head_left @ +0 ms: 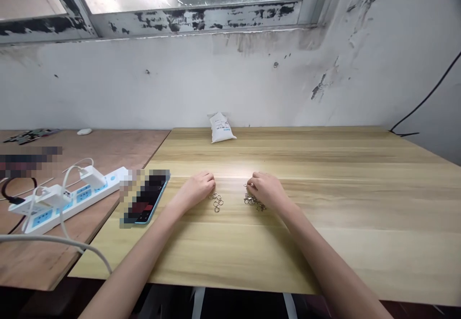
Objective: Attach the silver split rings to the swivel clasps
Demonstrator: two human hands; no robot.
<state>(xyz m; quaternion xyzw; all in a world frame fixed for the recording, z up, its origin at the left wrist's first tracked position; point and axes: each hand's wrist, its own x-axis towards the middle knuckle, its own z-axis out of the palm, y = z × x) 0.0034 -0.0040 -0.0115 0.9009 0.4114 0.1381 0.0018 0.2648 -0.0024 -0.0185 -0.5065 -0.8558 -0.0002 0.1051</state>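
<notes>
My left hand (198,188) rests on the wooden table with its fingers curled together, at the upper left of a small group of metal rings (216,202). What its fingertips hold, if anything, is hidden. My right hand (267,189) is closed in a pinch, and a small metal clasp (246,185) pokes out at its fingertips. Beneath and beside that hand lies a pile of small metal clasps (251,199), partly covered by the fingers. A gap of bare wood separates the rings from the clasps.
Left of my left arm lies a phone (149,199) with a blue edge, partly pixelated. A white power strip (77,199) with plugged-in chargers and cables sits on the adjoining brown table (144,143). A white packet (221,128) stands near the wall.
</notes>
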